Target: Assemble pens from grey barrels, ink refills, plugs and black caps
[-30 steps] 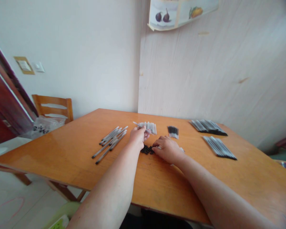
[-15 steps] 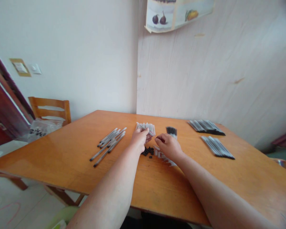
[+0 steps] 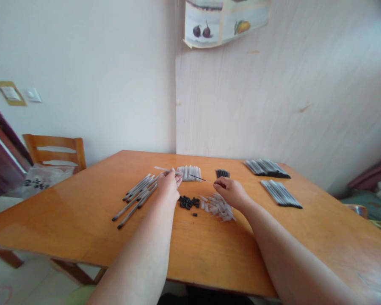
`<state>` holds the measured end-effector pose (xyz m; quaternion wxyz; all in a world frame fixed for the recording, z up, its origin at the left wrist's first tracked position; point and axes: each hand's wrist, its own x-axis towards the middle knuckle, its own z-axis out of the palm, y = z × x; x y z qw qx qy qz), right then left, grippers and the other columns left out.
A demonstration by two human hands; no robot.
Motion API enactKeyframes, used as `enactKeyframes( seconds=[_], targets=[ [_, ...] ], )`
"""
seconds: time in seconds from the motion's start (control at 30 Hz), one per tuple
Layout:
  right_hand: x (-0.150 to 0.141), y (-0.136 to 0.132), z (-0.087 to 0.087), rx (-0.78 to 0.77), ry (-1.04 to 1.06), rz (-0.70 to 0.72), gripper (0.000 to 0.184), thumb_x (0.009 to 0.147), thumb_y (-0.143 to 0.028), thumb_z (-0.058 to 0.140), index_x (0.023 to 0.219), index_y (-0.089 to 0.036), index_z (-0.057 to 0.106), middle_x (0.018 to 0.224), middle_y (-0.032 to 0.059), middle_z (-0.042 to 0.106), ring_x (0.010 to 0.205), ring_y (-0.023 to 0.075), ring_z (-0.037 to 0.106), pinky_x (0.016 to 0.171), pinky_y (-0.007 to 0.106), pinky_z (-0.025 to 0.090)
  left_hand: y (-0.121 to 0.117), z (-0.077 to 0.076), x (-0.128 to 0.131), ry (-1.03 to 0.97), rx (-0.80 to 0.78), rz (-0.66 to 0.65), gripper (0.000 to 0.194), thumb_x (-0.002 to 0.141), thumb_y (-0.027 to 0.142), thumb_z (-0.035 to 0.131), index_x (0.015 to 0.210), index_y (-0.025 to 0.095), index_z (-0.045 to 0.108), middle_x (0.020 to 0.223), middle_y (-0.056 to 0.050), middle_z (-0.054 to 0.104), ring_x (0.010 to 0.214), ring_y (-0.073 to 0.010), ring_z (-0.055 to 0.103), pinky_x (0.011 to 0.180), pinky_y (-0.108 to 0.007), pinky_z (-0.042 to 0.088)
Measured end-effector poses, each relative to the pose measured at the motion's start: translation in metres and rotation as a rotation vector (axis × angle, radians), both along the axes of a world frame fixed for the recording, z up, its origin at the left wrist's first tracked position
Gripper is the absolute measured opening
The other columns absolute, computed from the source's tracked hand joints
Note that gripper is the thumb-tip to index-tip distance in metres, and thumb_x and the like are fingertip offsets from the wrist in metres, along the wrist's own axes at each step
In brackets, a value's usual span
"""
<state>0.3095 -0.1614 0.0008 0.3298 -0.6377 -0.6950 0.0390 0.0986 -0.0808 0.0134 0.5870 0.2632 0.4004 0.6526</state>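
My left hand pinches a clear pen barrel, which lies nearly level and sticks out to the left. Between the thumb and fingers of my right hand is a thin pen refill, its dark length pointing left toward the barrel but apart from it. Behind my left hand lies a row of clear barrels. Small black plugs and a heap of translucent pen tips or caps lie on the table between my forearms. Dark refills are bunched just beyond my right hand.
Black-ended pens lie loosely on the left of the wooden table. Two groups of similar pens, a farther one and a nearer one, lie at the right. A wooden chair with a plastic bag stands beyond the left edge.
My hands have moved farther apart. The refill now shows in my right hand, and the barrel in my left hand now extends out to the left. The camera has turned slightly right.
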Motion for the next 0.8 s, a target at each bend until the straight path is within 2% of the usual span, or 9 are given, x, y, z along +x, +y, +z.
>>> enactKeyframes(
  seconds=[0.07,0.13,0.23,0.33,0.43,0.6,0.8],
  targets=[
    [0.010,0.001,0.000,-0.030,0.003,-0.096,0.026,0.085,-0.040,0.049,0.084,-0.023,0.069,0.076,0.0016,0.068,0.069,0.0149,0.059,0.058,0.024,0.035,0.001,0.000,-0.002,0.008,0.004,0.014,0.017,0.087,0.026,0.057,0.073,0.017,0.053,0.075,-0.004,0.068,0.071,-0.0116,0.067,0.079,-0.030,0.051],
    [0.019,0.002,0.001,-0.066,-0.005,-0.257,0.029,0.085,-0.042,0.048,0.086,-0.023,0.070,0.075,0.0031,0.068,0.071,0.0170,0.060,0.058,0.025,0.035,0.002,-0.001,-0.002,0.020,0.006,0.003,0.018,0.086,0.026,0.057,0.072,0.017,0.052,0.074,-0.004,0.068,0.070,-0.0116,0.067,0.078,-0.030,0.051],
    [0.032,0.002,0.002,-0.129,-0.013,-0.516,0.034,0.087,-0.045,0.045,0.091,-0.023,0.071,0.083,0.0075,0.071,0.080,0.0214,0.064,0.059,0.027,0.037,0.001,-0.003,-0.001,0.053,0.004,-0.012,0.016,0.084,0.025,0.060,0.072,0.018,0.051,0.072,-0.003,0.067,0.067,-0.0117,0.066,0.075,-0.030,0.051],
    [0.040,0.003,0.000,-0.205,-0.011,-0.658,0.039,0.088,-0.047,0.042,0.095,-0.022,0.071,0.092,0.0107,0.072,0.087,0.0248,0.065,0.061,0.029,0.039,0.000,-0.004,0.000,0.112,0.013,-0.012,0.016,0.081,0.026,0.063,0.074,0.018,0.050,0.072,-0.003,0.068,0.065,-0.0120,0.066,0.070,-0.029,0.050],
    [0.044,0.004,-0.004,-0.253,-0.017,-0.697,0.040,0.088,-0.047,0.042,0.095,-0.021,0.072,0.096,0.0123,0.071,0.090,0.0260,0.066,0.063,0.030,0.043,-0.001,-0.005,0.002,0.169,0.026,-0.021,0.016,0.080,0.028,0.063,0.076,0.017,0.052,0.072,-0.003,0.068,0.064,-0.0124,0.066,0.067,-0.027,0.049],
    [0.041,0.009,-0.008,-0.323,-0.031,-0.673,0.035,0.086,-0.042,0.045,0.096,-0.022,0.072,0.099,0.0134,0.071,0.094,0.0270,0.065,0.070,0.033,0.047,-0.001,-0.006,0.004,0.196,0.030,-0.023,0.018,0.076,0.029,0.066,0.077,0.017,0.053,0.069,-0.003,0.067,0.063,-0.0127,0.066,0.065,-0.027,0.048],
    [0.038,0.011,-0.007,-0.343,-0.022,-0.640,0.036,0.084,-0.048,0.049,0.097,-0.025,0.073,0.099,0.0119,0.071,0.096,0.0266,0.065,0.074,0.035,0.048,-0.002,-0.006,0.005,0.208,0.031,-0.035,0.019,0.075,0.029,0.068,0.076,0.017,0.054,0.067,-0.002,0.067,0.062,-0.0126,0.065,0.064,-0.026,0.047]
  ],
)
